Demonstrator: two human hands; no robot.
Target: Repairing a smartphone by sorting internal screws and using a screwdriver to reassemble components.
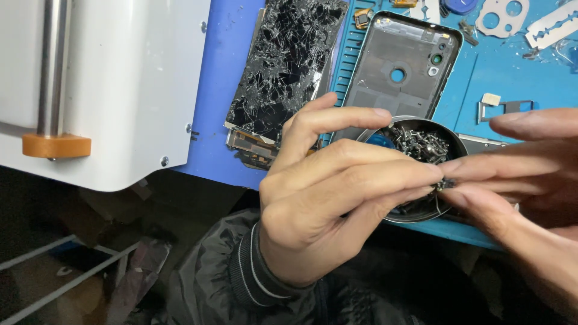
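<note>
Between pinched fingertips (435,176) of left hand (325,198) and right hand (518,174), tiny dark screw (446,183) is gripped. Just behind fingers, round tin of screws (421,141) sits. Grip best kept tight, directly over tin. Beyond, phone back cover (400,63), shattered screen (289,60).

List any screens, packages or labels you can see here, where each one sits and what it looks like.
Cracked phone screen: lies flat at the mat's left edge, beside the phone back cover; black rectangle, glass shattered all over.
Phone back cover: right of the screen, above the round tin; grey rounded rectangle, inside face up, with camera holes.
Left hand and right hand: fingertips meet over the round tin of small metal parts.
No packages or labels show.
</note>
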